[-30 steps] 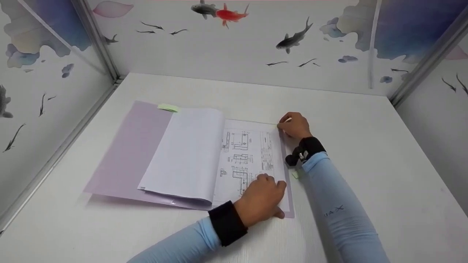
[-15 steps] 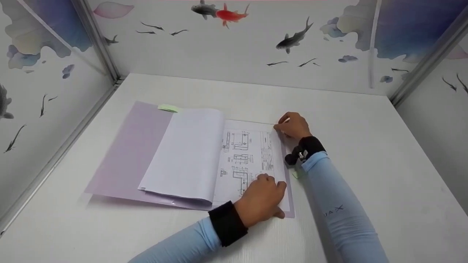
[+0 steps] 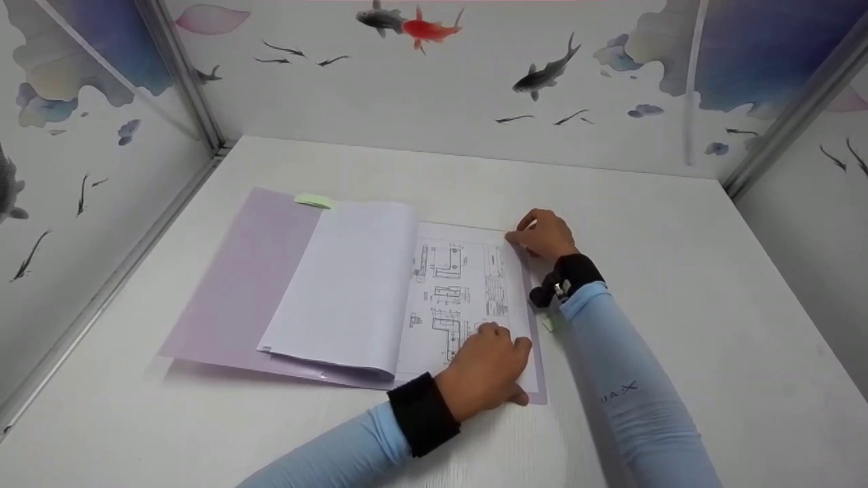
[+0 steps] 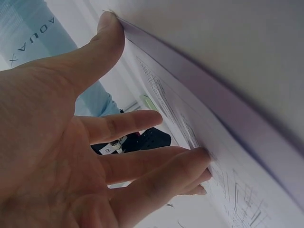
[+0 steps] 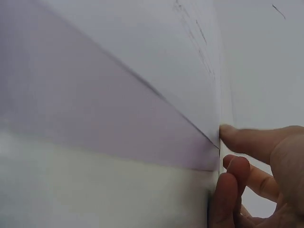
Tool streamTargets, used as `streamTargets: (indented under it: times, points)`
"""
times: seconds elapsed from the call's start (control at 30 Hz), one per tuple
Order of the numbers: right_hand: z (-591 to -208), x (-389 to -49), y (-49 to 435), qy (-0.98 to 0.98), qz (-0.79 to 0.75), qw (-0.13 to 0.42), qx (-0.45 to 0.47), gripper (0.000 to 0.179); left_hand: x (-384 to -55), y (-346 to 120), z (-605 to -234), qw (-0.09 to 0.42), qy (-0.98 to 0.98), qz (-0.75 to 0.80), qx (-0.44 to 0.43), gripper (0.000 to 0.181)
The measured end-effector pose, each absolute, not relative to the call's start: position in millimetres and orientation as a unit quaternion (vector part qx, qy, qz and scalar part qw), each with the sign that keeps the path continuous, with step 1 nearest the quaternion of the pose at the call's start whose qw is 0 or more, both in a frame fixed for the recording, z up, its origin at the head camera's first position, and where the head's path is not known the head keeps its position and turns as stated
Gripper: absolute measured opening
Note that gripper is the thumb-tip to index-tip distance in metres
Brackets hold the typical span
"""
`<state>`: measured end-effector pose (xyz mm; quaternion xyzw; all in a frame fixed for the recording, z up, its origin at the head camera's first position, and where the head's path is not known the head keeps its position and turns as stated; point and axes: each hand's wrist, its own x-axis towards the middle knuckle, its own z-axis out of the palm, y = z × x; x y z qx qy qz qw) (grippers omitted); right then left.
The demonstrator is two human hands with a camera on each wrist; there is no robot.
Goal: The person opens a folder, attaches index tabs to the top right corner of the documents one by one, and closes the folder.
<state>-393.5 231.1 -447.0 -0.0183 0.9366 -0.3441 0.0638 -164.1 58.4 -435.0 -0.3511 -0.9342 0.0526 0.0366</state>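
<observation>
A folder with a translucent purple cover (image 3: 234,278) lies spread on the white table, its white sheets turned over to the left (image 3: 346,285). On its right side, a sheet with line drawings (image 3: 444,271) faces up. My left hand (image 3: 485,369) rests its fingertips on the lower part of that sheet. In the left wrist view the left thumb (image 4: 109,33) touches the purple cover's edge, fingers (image 4: 156,175) loosely extended. At the sheet's upper right corner, my right hand (image 3: 544,234) pinches the edge; the right wrist view shows its thumb (image 5: 232,137) there, other fingers curled.
Green tabs stick out at the folder's upper left (image 3: 312,200) and right edge (image 3: 548,325). The white table (image 3: 678,305) is enclosed by fish-painted panels (image 3: 434,95) at the back and sides. Both wrists wear black straps (image 3: 424,415).
My right fingertips have shifted slightly left along the sheet's top corner. The left hand and the folder stay in place.
</observation>
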Motion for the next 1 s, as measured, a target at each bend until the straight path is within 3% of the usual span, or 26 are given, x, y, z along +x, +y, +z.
streamTargets:
  times: [0.23, 0.43, 0.57, 0.87, 1.0]
  points:
    - [-435, -385, 251, 0.932, -0.348, 0.096, -0.024, 0.037, -162, 61, -437, 0.042, -0.933, 0.078, -0.35, 0.071]
    - [-428, -363, 289, 0.938, -0.314, 0.145, -0.032, 0.057, -160, 59, -435, 0.022, -0.941, 0.062, -0.333, 0.067]
    - [-429, -344, 309, 0.944, -0.281, 0.161, -0.058, 0.065, -162, 53, -433, 0.019, -0.947, 0.048, -0.318, 0.056]
    - [-430, -314, 332, 0.933, -0.292, 0.181, -0.105, 0.061, -172, 43, -435, 0.017, -0.945, 0.002, -0.328, 0.033]
    - [-429, -305, 331, 0.931, -0.311, 0.142, -0.131, 0.053, -171, 42, -436, 0.021, -0.941, 0.01, -0.339, 0.026]
